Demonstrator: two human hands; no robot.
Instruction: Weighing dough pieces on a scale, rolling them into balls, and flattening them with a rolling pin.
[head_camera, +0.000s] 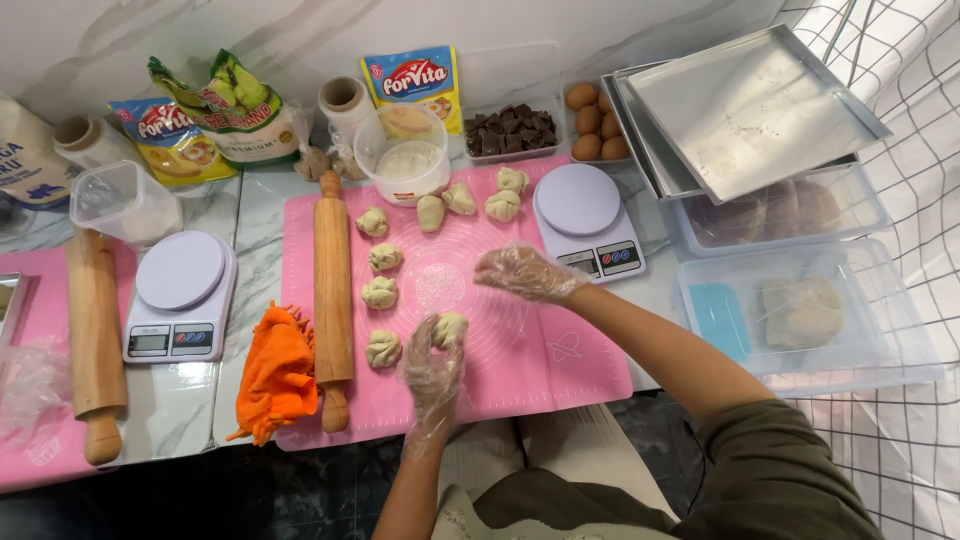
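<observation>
- Dough ball is sitting pinched in the gloved left hand, low on the pink mat.
- Right hand is hovering open and empty above the mat.
- Yellow-and-blue pouches and a green bag are leaning against the back wall.
- White scale is standing just beside the mat.

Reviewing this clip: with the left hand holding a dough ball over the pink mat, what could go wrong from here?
1. The left hand holds a dough ball right beside another dough piece; they might stick together.
2. The loose plastic glove on the right hand may snag on dough.
3. The rolling pin lies unblocked on the pink mat and might roll into the pieces.
</observation>
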